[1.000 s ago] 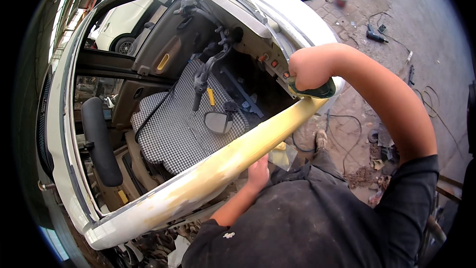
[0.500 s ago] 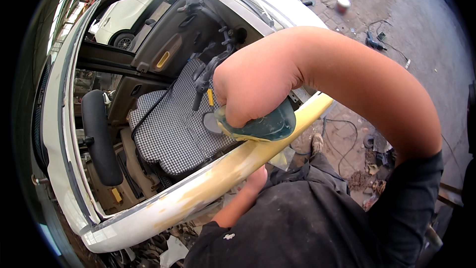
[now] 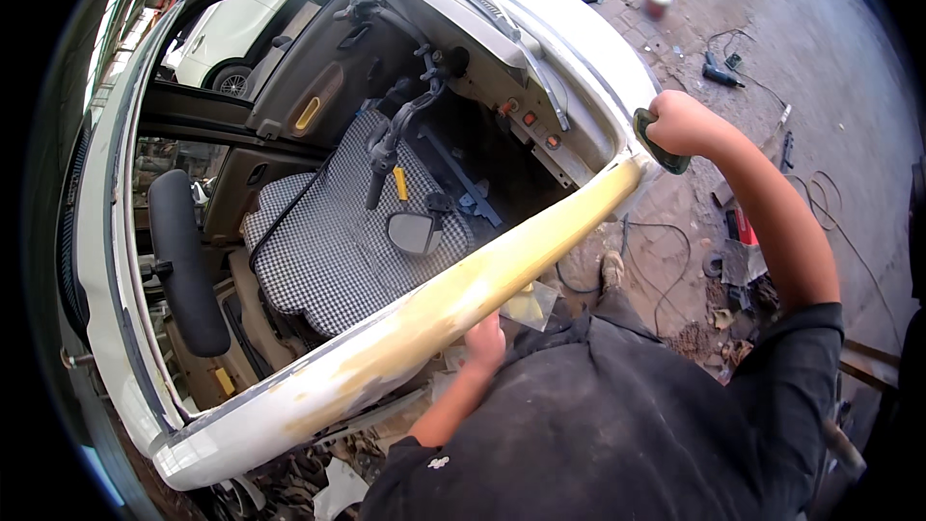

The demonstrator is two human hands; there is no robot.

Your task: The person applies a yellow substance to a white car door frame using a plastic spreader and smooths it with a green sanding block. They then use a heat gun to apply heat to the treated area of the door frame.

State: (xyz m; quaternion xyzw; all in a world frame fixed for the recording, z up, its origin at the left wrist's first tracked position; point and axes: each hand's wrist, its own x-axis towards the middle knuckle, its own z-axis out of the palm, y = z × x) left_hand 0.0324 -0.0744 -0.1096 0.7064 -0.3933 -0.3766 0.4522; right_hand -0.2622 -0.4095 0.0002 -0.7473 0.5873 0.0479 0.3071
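Observation:
My right hand (image 3: pixel 678 123) grips a dark green flexible filler spreader (image 3: pixel 667 156) with closed fingers. It is at the far right end of the curved vehicle roof edge or pillar (image 3: pixel 318 386), where the white bodywork turns. Yellow body filler (image 3: pixel 502 272) coats much of that curved strip, smooth along its right half and patchy toward the left. Below the strip, close to my body, my left hand (image 3: pixel 485 340) is closed on a clear plastic sheet (image 3: pixel 540 309) with yellow putty on it; part of the sheet is hidden.
Inside the open cab are a checked seat (image 3: pixel 338 251), handlebars (image 3: pixel 386 150), a round mirror (image 3: pixel 415 232) and a black padded bar (image 3: pixel 178 260). On the ground lie a power tool (image 3: pixel 721 73), a can (image 3: pixel 658 2), cables (image 3: pixel 666 270) and scrap. Another white vehicle (image 3: pixel 241 29) stands behind.
My right hand has swept the spreader from the middle of the strip away to its right end, uncovering smoothed yellow filler. My left hand stays below the strip, shifted slightly left in view.

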